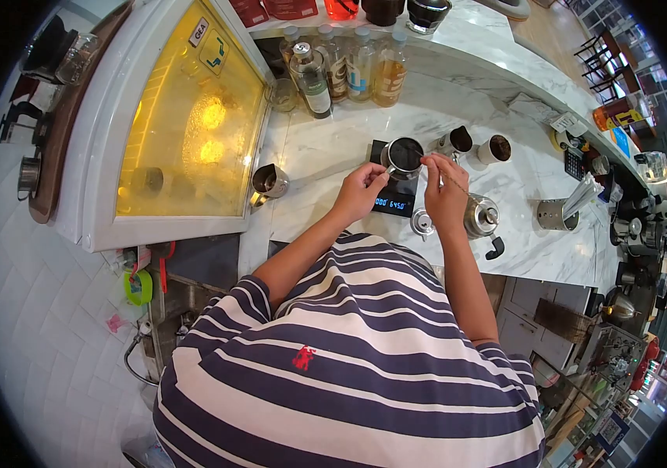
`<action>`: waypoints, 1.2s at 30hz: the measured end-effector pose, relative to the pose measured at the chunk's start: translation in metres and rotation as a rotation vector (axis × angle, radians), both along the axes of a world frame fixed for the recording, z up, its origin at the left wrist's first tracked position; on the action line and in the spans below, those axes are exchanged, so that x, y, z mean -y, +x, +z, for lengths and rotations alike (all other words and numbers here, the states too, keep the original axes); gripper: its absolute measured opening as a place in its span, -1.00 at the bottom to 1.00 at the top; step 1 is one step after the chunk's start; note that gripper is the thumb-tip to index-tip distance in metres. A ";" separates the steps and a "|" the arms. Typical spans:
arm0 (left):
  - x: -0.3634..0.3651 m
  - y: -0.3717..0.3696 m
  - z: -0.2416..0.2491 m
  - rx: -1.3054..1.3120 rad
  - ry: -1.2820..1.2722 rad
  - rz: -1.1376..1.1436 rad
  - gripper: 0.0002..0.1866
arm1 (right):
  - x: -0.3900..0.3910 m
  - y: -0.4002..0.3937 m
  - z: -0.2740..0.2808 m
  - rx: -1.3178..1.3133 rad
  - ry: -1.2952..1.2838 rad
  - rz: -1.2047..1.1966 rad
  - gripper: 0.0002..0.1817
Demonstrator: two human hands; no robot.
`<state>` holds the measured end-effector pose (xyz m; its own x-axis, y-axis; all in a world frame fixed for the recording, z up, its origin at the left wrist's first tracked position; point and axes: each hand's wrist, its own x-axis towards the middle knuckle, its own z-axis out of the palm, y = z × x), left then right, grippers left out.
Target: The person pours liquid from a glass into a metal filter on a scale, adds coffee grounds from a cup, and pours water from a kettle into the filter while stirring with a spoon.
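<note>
A round metal-rimmed cup with a dark inside [406,152] stands on a black digital scale [393,204] with lit blue digits. My left hand [360,192] is closed at the cup's handle, on its near left side. On the other side, my right hand [444,187] has fingertips pinched together at the rim; what they hold, if anything, is too small to make out. Below my right hand sits a small round metal lid [422,222]. A steel kettle [481,216] with a black handle stands just right of my right wrist.
Behind the scale are a metal pitcher [458,140] and a cup of dark grounds [496,149]. Another pitcher [270,181] stands at left by a yellow-lit cabinet [193,132]. Several bottles [389,74] line the back ledge. A metal holder [556,214] stands at right.
</note>
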<state>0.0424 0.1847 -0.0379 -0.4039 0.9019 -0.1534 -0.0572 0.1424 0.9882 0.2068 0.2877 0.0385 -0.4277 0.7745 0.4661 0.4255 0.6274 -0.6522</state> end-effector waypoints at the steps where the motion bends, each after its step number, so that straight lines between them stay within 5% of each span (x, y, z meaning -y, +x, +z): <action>1: 0.000 0.001 0.000 0.000 0.021 0.016 -0.79 | -0.003 0.003 -0.002 0.009 -0.010 -0.013 -0.87; 36: 0.000 -0.001 0.006 -0.024 -0.019 -0.016 -0.79 | 0.009 0.002 -0.001 -0.016 0.035 0.045 -0.89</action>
